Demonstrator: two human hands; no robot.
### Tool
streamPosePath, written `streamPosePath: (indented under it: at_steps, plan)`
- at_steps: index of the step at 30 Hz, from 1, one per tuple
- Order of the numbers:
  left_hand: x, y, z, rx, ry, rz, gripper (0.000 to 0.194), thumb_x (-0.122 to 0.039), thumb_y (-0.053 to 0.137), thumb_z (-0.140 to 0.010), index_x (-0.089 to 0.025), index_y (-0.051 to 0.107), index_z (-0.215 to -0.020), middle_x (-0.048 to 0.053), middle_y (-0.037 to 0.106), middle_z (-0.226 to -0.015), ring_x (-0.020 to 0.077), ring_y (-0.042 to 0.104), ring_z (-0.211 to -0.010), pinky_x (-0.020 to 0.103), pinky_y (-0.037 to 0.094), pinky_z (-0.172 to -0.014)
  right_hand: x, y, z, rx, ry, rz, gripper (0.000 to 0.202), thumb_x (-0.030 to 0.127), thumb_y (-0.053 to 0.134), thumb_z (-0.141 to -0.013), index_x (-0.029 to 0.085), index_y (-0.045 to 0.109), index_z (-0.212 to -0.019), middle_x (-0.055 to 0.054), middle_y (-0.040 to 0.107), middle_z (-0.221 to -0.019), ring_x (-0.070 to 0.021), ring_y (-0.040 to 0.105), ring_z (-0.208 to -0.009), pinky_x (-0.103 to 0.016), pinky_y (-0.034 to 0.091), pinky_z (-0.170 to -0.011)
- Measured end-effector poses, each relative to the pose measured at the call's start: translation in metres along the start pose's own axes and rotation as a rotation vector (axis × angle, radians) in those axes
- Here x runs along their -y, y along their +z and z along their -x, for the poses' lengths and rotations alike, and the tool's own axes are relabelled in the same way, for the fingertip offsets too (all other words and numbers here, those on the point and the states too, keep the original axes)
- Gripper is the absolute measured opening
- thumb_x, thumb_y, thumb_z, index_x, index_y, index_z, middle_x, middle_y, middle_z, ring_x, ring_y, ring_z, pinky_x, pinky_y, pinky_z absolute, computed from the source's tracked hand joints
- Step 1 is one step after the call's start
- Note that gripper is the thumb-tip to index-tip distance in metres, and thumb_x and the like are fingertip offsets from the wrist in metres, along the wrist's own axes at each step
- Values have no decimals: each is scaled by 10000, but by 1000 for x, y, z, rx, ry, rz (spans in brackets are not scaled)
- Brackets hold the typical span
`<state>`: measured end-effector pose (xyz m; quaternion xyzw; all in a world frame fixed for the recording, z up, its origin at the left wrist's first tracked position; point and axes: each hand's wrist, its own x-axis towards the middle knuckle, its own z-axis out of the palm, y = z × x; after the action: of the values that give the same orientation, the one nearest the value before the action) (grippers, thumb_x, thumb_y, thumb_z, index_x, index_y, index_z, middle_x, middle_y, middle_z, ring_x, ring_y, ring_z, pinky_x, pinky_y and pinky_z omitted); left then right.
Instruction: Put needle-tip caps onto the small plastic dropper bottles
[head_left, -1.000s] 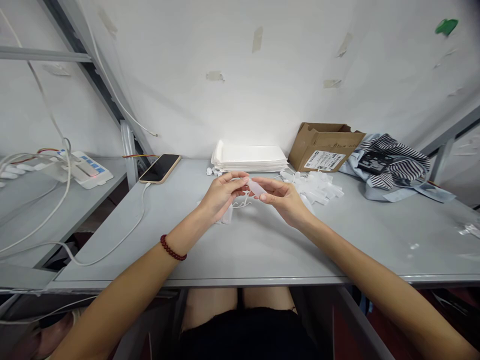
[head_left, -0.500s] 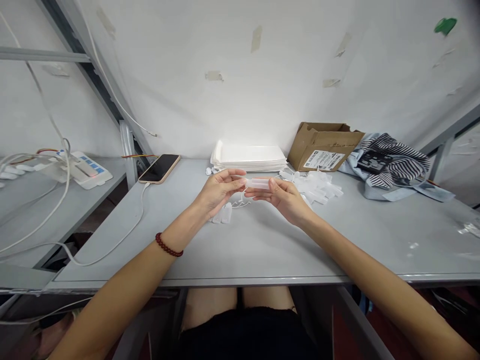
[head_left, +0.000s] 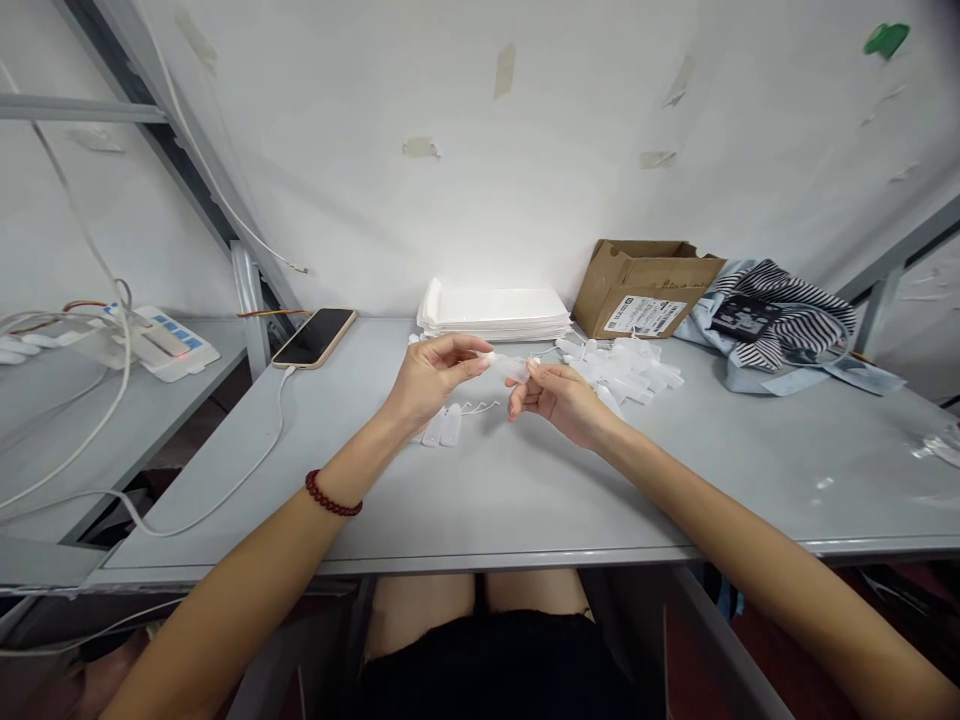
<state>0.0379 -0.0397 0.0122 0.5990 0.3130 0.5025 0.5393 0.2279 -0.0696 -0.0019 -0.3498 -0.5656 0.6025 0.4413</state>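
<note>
One translucent piece (head_left: 508, 367) is pinched above the tabletop (head_left: 517, 510), one end by the left hand (head_left: 435, 380), the other by the right hand (head_left: 562, 397). One phone (head_left: 315, 337) and one box (head_left: 660, 272) are seen farther back, the print on the box's label (head_left: 643, 315) being too small to be read.

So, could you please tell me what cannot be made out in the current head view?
All in the head view:
Held piece: its ends, covered by fingertips of the left hand and right hand.
Row of pieces: far-left part, behind the left hand and wrist.
Box: inside bottom, behind its front wall.
Label: print too small.
Clear item: cut by the right edge.
</note>
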Motion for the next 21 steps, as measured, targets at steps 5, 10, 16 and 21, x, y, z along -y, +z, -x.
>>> streamPosePath:
  at_steps: [5,10,16,21]
  plan:
    - [-3,0,1,-10,-1,-27,181,-222,755,-671,-187,725,-846,23,648,-835,154,565,-831,287,431,-793,-1,3,0,-18,34,25,463,577,454,-863,154,591,-734,-66,689,-631,-180,654,-641,-390,514,-772]
    - [1,0,0,-42,-49,-20,194,-240,764,-659,-162,701,-826,19,631,-807,145,571,-781,291,447,-753,-4,8,0,-88,40,107,347,509,560,-834,169,538,-901,-68,728,-723,-177,681,-616,-354,539,-682]
    - [5,-2,-1,-6,-98,11,208,-243,754,-680,-155,684,-856,1,598,-758,123,560,-745,289,437,-754,-6,11,3,-145,8,180,343,507,601,-801,179,536,-876,-9,688,-602,-132,632,-504,-263,502,-567]
    - [4,-2,0,49,-85,47,272,-224,771,-668,-174,659,-911,13,630,-889,129,571,-869,285,438,-839,-1,9,1,-76,106,81,455,602,478,-833,167,508,-705,-47,674,-556,-146,624,-464,-271,498,-529]
